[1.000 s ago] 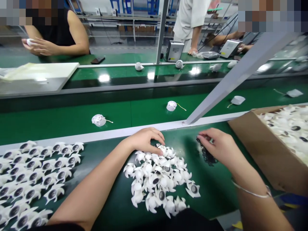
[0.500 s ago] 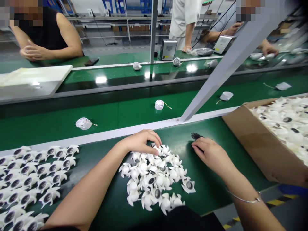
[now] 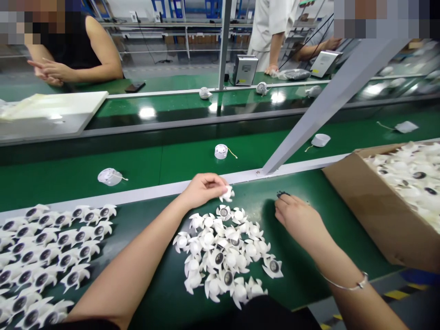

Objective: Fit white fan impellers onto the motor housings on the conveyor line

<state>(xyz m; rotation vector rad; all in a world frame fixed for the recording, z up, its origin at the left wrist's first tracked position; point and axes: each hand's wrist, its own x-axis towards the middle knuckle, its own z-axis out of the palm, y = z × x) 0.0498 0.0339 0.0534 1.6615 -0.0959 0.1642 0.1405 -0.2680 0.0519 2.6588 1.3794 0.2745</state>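
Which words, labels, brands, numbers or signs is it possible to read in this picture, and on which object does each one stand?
No text can be read.
Left metal box: small marking, too small to read.
Right metal box: marking likewise too small.
White fans and carton: no lettering that I can make out.

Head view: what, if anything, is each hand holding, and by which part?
Left hand: a white fan wheel, by its left edge. Right hand, at the black parts: cannot tell whether it holds any.
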